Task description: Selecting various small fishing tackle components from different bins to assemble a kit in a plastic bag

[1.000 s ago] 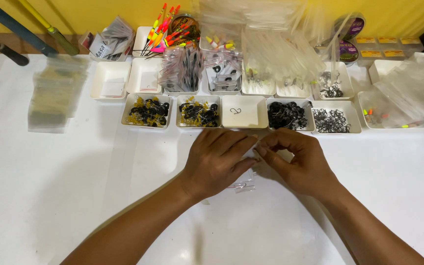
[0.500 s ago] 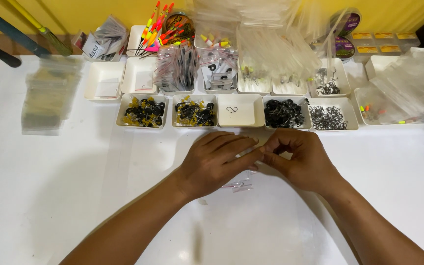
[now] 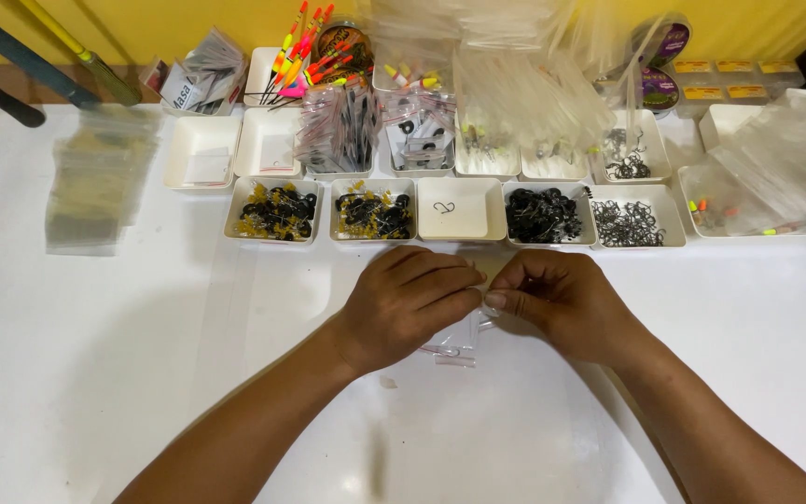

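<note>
My left hand (image 3: pixel 403 303) and my right hand (image 3: pixel 557 299) meet fingertip to fingertip over the white table (image 3: pixel 95 355). Between them they pinch a small clear plastic bag (image 3: pixel 459 341) that hangs down below the fingers. Something thin and dark, maybe a hook, shows inside the bag's lower part. Directly beyond my hands stands a row of white trays: two with yellow-and-black pieces (image 3: pixel 274 210), one nearly empty tray (image 3: pixel 460 208), one with black rings (image 3: pixel 543 215) and one with dark hooks (image 3: pixel 629 224).
A stack of clear bags (image 3: pixel 95 177) lies at the left. Bright fishing floats (image 3: pixel 305 42), packets in trays (image 3: pixel 338 126) and line spools (image 3: pixel 660 47) crowd the back. A big tray with clear bags (image 3: pixel 776 177) sits at the right. Rod handles (image 3: pixel 39 47) cross the far-left corner.
My hands stay together on the small bag. The fingertips have shifted slightly, and the bag now hangs more visibly below them.
</note>
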